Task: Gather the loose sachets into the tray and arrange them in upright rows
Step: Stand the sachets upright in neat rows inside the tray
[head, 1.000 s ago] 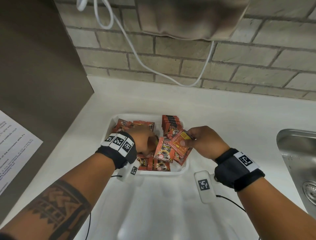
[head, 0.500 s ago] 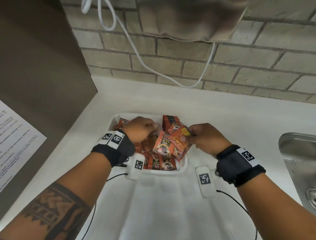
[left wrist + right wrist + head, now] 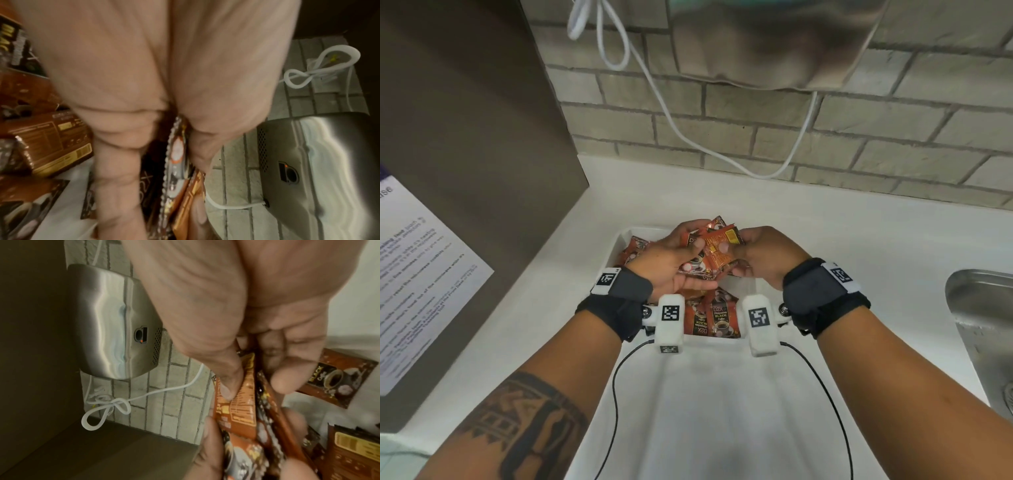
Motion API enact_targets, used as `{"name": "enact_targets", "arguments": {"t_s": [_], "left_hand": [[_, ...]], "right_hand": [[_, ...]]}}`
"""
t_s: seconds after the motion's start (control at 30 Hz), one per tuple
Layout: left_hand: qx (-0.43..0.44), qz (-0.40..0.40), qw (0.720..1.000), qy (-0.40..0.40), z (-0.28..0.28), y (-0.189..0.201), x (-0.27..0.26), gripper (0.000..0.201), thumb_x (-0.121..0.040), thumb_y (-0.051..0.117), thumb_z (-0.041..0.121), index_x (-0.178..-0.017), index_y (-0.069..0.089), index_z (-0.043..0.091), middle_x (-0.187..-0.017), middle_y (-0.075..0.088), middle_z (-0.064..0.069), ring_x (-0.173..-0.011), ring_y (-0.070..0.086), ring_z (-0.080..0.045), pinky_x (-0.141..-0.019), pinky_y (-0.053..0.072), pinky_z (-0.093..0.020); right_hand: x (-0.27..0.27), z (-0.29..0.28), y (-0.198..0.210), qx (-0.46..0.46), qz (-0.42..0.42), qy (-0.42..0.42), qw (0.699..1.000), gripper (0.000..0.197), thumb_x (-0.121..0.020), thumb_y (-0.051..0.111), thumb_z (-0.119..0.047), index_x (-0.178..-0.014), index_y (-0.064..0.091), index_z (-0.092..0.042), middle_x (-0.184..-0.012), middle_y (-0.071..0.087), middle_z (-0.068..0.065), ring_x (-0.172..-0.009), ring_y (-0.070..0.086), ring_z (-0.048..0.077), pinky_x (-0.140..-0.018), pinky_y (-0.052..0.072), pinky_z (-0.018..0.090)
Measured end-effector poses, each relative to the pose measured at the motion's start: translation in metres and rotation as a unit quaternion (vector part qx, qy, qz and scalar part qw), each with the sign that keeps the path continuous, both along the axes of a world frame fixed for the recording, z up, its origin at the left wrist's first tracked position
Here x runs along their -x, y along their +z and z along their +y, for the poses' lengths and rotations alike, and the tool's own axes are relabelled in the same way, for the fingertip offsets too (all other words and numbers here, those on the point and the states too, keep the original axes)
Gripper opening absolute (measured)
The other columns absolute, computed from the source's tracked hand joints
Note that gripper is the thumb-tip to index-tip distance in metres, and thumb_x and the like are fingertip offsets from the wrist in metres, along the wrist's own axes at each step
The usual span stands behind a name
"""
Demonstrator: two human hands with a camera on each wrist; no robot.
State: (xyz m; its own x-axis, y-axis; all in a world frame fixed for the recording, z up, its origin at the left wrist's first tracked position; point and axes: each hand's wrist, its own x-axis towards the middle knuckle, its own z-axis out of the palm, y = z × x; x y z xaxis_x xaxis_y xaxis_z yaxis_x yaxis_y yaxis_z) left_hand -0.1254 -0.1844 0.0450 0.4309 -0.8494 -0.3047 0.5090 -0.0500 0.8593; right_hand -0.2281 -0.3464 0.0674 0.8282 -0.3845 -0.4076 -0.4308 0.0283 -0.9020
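Observation:
Both hands hold one bundle of orange-red coffee sachets (image 3: 714,250) above the white tray (image 3: 623,240). My left hand (image 3: 674,255) grips the bundle from the left, thumb on its front; the left wrist view shows the sachet edges (image 3: 174,162) pinched between thumb and fingers. My right hand (image 3: 760,253) pinches the same bundle (image 3: 244,402) from the right. More sachets lie loose in the tray: some flat at the near end (image 3: 714,317), some at the left (image 3: 635,250). The tray's far right part is hidden behind the hands.
The tray sits on a white counter (image 3: 825,222) against a brick wall. A steel hand dryer (image 3: 774,41) with a white cable (image 3: 661,102) hangs above. A steel sink (image 3: 983,325) lies right. A brown panel with a paper notice (image 3: 417,281) stands left.
My left hand rose out of the tray and joined the right hand. Both now hold the sachet bundle together, higher above the tray than before.

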Motion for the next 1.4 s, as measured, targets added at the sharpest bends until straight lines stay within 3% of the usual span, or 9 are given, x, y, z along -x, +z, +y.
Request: {"name": "enact_targets", "arguments": {"t_s": [0.1,0.23,0.33,0.5,0.7,0.8,1.0,1.2,1.4], "left_hand": [[0.006,-0.02,1.0,0.014,0.005,0.001,-0.013,0.035,-0.1,0.053,0.018,-0.134,0.05,0.024,-0.139,0.056,-0.016,-0.11,0.064,-0.04,-0.069,0.062,-0.044],[0.011,-0.036,0.999,0.023,0.018,0.003,-0.029,0.033,-0.101,0.053,0.012,-0.132,0.051,0.022,-0.127,0.063,-0.01,-0.101,0.07,-0.034,-0.066,0.063,-0.043],[-0.005,-0.04,0.999,0.034,0.028,0.001,-0.04,0.034,-0.101,0.053,0.01,-0.133,0.051,0.02,-0.127,0.062,-0.01,-0.094,0.072,-0.03,-0.062,0.063,-0.042],[-0.051,-0.048,0.995,0.068,0.035,-0.009,-0.048,0.03,-0.1,0.057,0.008,-0.129,0.056,0.017,-0.135,0.058,-0.017,-0.099,0.07,-0.035,-0.058,0.06,-0.04],[-0.035,-0.058,0.995,0.076,0.027,-0.001,-0.038,0.028,-0.101,0.054,0.007,-0.124,0.059,0.021,-0.13,0.062,-0.018,-0.097,0.065,-0.034,-0.059,0.06,-0.038],[-0.024,-0.069,0.994,0.084,0.023,0.005,-0.034,0.026,-0.103,0.052,0.01,-0.126,0.058,0.021,-0.129,0.063,-0.016,-0.094,0.07,-0.03,-0.063,0.062,-0.042],[-0.037,-0.103,0.991,0.076,0.02,0.004,-0.022,0.026,-0.103,0.053,0.015,-0.127,0.058,0.024,-0.128,0.065,-0.013,-0.097,0.072,-0.032,-0.07,0.061,-0.045],[-0.022,-0.102,0.992,0.077,0.019,0.008,-0.013,0.032,-0.098,0.062,0.012,-0.127,0.057,0.025,-0.125,0.067,-0.008,-0.1,0.072,-0.031,-0.068,0.062,-0.044],[0.005,-0.062,0.991,0.121,0.02,0.008,-0.018,0.039,-0.095,0.063,0.008,-0.13,0.055,0.024,-0.119,0.068,-0.004,-0.092,0.074,-0.024,-0.062,0.061,-0.039]], "right_hand": [[-0.012,0.012,-0.001,-0.023,-0.004,-0.023,0.999,0.031,-0.092,0.07,-0.018,-0.119,0.065,-0.002,-0.108,0.073,0.018,-0.09,0.071,0.028,-0.083,0.059,0.036],[-0.024,0.03,-0.001,0.008,-0.032,-0.074,0.997,0.035,-0.089,0.074,-0.015,-0.12,0.061,-0.006,-0.107,0.072,0.019,-0.075,0.066,0.023,-0.063,0.058,0.033],[-0.026,0.041,-0.001,0.044,-0.042,-0.124,0.99,0.032,-0.088,0.074,-0.011,-0.117,0.059,-0.013,-0.105,0.071,0.013,-0.077,0.07,0.025,-0.072,0.061,0.044],[-0.016,0.057,-0.002,0.218,-0.137,-0.201,0.945,0.008,-0.09,0.07,-0.013,-0.091,0.063,-0.016,-0.089,0.067,-0.002,-0.066,0.063,-0.001,-0.055,0.048,0.012],[-0.012,0.075,-0.024,0.357,-0.164,-0.104,0.914,0.033,-0.077,0.077,-0.009,-0.08,0.067,-0.041,-0.119,0.051,-0.005,-0.104,0.055,-0.007,-0.098,0.048,0.027],[-0.007,0.074,-0.025,0.323,-0.134,-0.073,0.934,0.03,-0.075,0.083,-0.02,-0.09,0.072,-0.043,-0.12,0.052,-0.01,-0.101,0.062,0.01,-0.1,0.049,0.04],[0.001,0.064,-0.012,0.239,-0.12,-0.106,0.958,0.021,-0.077,0.082,-0.042,-0.085,0.068,-0.028,-0.092,0.068,-0.013,-0.085,0.067,0.005,-0.078,0.055,0.028],[-0.002,0.047,-0.014,0.149,-0.103,-0.154,0.971,0.057,-0.075,0.083,-0.018,-0.117,0.046,-0.026,-0.097,0.068,0.002,-0.086,0.069,0.018,-0.073,0.056,0.031],[0.001,0.039,0.0,0.033,-0.129,-0.159,0.978,0.032,-0.088,0.045,0.012,-0.112,0.053,-0.008,-0.088,0.065,0.008,-0.074,0.071,0.018,-0.053,0.051,0.026]]}}
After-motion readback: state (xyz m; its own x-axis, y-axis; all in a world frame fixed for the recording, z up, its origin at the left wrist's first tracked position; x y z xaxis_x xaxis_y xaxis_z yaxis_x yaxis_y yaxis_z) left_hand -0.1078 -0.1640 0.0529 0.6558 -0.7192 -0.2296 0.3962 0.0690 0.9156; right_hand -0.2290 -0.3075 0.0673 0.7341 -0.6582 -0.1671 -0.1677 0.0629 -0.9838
